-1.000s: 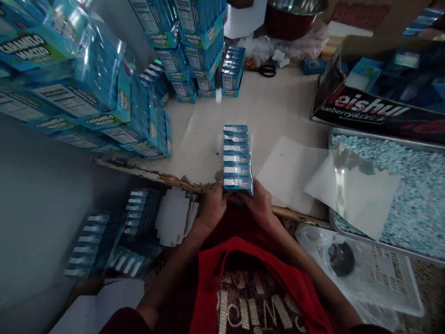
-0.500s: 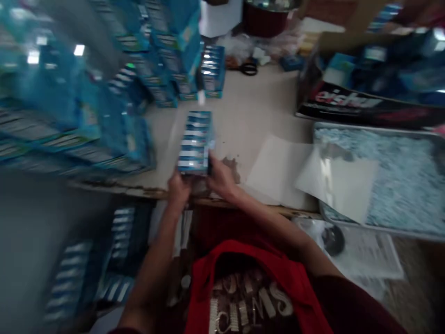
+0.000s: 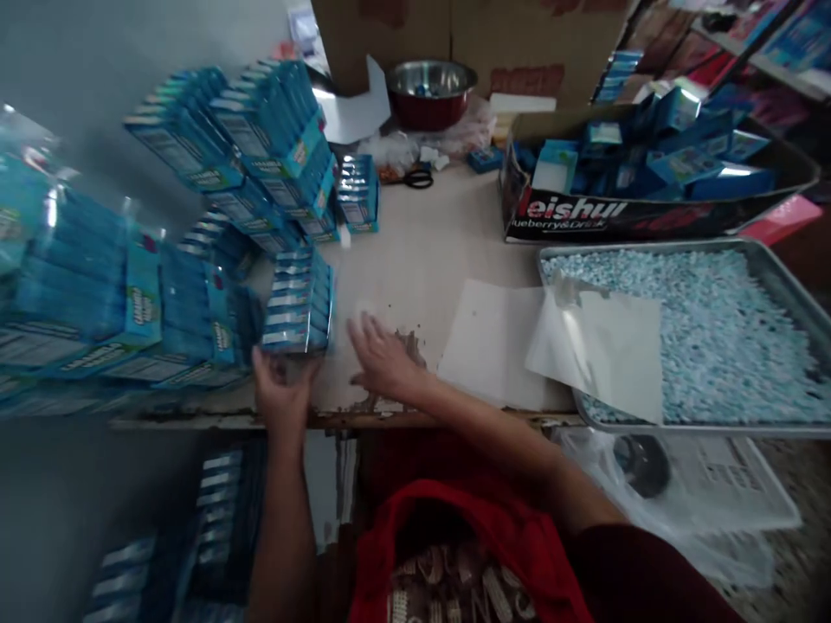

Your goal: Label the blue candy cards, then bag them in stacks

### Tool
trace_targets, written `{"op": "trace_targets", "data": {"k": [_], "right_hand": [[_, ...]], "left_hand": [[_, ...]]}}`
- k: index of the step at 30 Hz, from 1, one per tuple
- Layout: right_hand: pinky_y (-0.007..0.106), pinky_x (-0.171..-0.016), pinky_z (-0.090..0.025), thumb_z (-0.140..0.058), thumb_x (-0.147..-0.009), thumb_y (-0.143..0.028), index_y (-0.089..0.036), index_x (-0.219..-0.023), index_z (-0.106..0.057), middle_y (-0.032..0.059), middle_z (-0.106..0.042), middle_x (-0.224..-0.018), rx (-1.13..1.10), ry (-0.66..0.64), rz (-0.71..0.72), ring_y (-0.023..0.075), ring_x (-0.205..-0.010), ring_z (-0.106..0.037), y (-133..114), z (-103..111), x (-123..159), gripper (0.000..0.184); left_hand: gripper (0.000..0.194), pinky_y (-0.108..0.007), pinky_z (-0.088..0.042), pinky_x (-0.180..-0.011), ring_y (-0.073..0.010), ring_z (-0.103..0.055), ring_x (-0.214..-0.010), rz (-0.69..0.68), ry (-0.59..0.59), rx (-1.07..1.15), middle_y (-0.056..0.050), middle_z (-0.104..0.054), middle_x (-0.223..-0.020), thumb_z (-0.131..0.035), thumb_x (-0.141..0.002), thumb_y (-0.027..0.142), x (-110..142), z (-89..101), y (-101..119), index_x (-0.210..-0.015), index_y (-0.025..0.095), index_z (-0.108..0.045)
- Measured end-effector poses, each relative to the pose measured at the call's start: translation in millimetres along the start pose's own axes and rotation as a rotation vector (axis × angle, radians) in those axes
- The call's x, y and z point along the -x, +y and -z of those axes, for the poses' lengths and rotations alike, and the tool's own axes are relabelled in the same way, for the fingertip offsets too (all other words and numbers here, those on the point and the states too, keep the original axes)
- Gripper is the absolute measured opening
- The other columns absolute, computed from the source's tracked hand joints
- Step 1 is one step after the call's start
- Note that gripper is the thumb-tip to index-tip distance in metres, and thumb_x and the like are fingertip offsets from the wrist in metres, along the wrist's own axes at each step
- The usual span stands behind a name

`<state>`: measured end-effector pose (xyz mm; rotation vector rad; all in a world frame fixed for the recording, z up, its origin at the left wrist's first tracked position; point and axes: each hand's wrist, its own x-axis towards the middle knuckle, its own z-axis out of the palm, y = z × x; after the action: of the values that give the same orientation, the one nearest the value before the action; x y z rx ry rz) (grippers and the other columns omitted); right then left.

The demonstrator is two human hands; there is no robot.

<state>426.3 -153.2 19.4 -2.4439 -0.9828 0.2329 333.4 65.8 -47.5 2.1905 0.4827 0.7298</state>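
A plastic-wrapped pack of small blue boxes (image 3: pixel 297 301) now lies on the table's left side, against the stacks of blue packs (image 3: pixel 130 294). My left hand (image 3: pixel 280 391) touches the pack's near end with its fingers curled against it. My right hand (image 3: pixel 383 356) hovers flat over the bare tabletop just right of the pack, fingers spread and holding nothing. Whether the left hand still grips the pack is unclear.
More blue pack stacks (image 3: pixel 260 147) stand at the back left. White sheets (image 3: pixel 558 346) lie to the right, partly over a metal tray (image 3: pixel 714 333) of pale blue candies. A cardboard box (image 3: pixel 623 186) of blue cartons, scissors (image 3: pixel 415 179) and a metal bowl (image 3: pixel 429 86) sit farther back.
Both hands carried the wrapped pack from the table's front edge leftward and set it beside the stacks. The right hand let go and opened.
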Motion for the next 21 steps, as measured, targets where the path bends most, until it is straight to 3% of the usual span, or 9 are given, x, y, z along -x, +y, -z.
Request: {"op": "trace_targets", "data": {"k": [2, 3, 5, 7, 10, 12, 14, 17, 21], "right_hand": [[0.051, -0.115, -0.054, -0.070, -0.098, -0.015, -0.014, -0.157, -0.050, 0.0251, -0.054, -0.163, 0.169, -0.010, -0.059, 0.0370, -0.147, -0.055, 25.0, 20.5, 64.3, 0.063], [0.050, -0.110, -0.056, -0.066, -0.098, -0.010, -0.014, -0.154, -0.054, 0.0228, -0.061, -0.156, 0.242, -0.013, -0.125, 0.0359, -0.140, -0.059, 38.5, 27.7, 97.5, 0.057], [0.047, -0.101, -0.059, -0.062, -0.098, -0.007, -0.016, -0.136, -0.066, 0.0189, -0.068, -0.142, 0.356, -0.007, -0.235, 0.0349, -0.128, -0.064, 64.1, 35.2, 155.4, 0.039], [0.044, -0.097, -0.060, -0.062, -0.096, -0.003, -0.015, -0.134, -0.067, 0.0169, -0.071, -0.133, 0.417, 0.052, -0.276, 0.0327, -0.121, -0.065, 84.8, 34.9, 192.5, 0.040], [0.038, -0.090, -0.062, -0.066, -0.095, -0.001, -0.015, -0.125, -0.070, 0.0130, -0.076, -0.116, 0.447, 0.150, -0.202, 0.0289, -0.110, -0.068, 103.2, 26.4, 210.0, 0.034], [0.034, -0.085, -0.063, -0.067, -0.095, -0.002, -0.015, -0.119, -0.072, 0.0113, -0.077, -0.109, 0.448, 0.202, -0.134, 0.0275, -0.105, -0.070, 108.2, 20.4, 208.8, 0.027], [0.033, -0.083, -0.064, -0.065, -0.098, -0.003, -0.013, -0.124, -0.071, 0.0115, -0.079, -0.111, 0.436, 0.273, -0.108, 0.0269, -0.106, -0.072, 109.3, 15.8, 206.5, 0.029], [0.034, -0.086, -0.065, -0.058, -0.101, -0.003, -0.010, -0.140, -0.066, 0.0126, -0.081, -0.117, 0.409, 0.356, -0.158, 0.0271, -0.111, -0.074, 106.2, 10.6, 207.3, 0.041], [0.037, -0.094, -0.067, -0.054, -0.102, -0.004, -0.012, -0.143, -0.067, 0.0134, -0.081, -0.129, 0.392, 0.380, -0.204, 0.0286, -0.122, -0.076, 101.6, 5.9, 215.3, 0.044]], "left_hand": [[0.095, -0.074, -0.036, -0.132, -0.0410, -0.040, -0.165, -0.087, 0.285, -0.095, -0.013, -0.040, -0.176, -0.077, -0.090, 0.049, 39.4, -12.4, 14.5, -0.169, 0.046, -0.024], [0.093, -0.075, -0.032, -0.134, -0.0421, -0.039, -0.165, -0.157, 0.328, -0.122, -0.012, -0.040, -0.176, -0.079, -0.089, 0.045, 52.9, -25.9, 27.3, -0.166, 0.049, -0.027], [0.081, -0.073, -0.037, -0.132, -0.0435, -0.052, -0.155, -0.305, 0.224, -0.096, -0.015, -0.056, -0.162, -0.082, -0.086, 0.038, 53.0, -68.6, 63.9, -0.157, 0.042, -0.043], [0.074, -0.067, -0.036, -0.134, -0.0408, -0.054, -0.154, -0.266, 0.071, 0.038, -0.021, -0.060, -0.156, -0.080, -0.089, 0.033, 9.2, -124.9, 106.6, -0.155, 0.025, -0.048], [0.092, -0.049, -0.029, -0.139, -0.0355, -0.038, -0.165, 0.038, -0.025, 0.114, -0.030, -0.042, -0.170, -0.082, -0.085, 0.012, -109.9, -202.5, 156.0, -0.163, 0.006, -0.034], [0.102, -0.046, -0.023, -0.139, -0.0371, -0.027, -0.169, 0.294, -0.053, 0.113, -0.038, -0.027, -0.174, -0.084, -0.086, 0.008, -185.0, -237.0, 173.3, -0.164, -0.006, -0.020], [0.115, -0.052, -0.024, -0.137, -0.0425, -0.026, -0.168, 0.423, -0.053, 0.105, -0.044, -0.005, -0.176, -0.088, -0.089, 0.014, -233.8, -260.1, 181.1, -0.165, -0.009, -0.004], [0.129, -0.060, -0.022, -0.136, -0.0439, -0.021, -0.167, 0.437, 0.005, 0.058, -0.043, 0.005, -0.175, -0.092, -0.091, 0.025, -255.7, -282.3, 183.1, -0.165, -0.004, 0.010], [0.116, -0.057, -0.020, -0.137, -0.0402, -0.022, -0.166, 0.382, 0.081, 0.004, -0.038, -0.010, -0.175, -0.088, -0.095, 0.030, -243.0, -290.9, 179.9, -0.164, -0.005, 0.000]]}}
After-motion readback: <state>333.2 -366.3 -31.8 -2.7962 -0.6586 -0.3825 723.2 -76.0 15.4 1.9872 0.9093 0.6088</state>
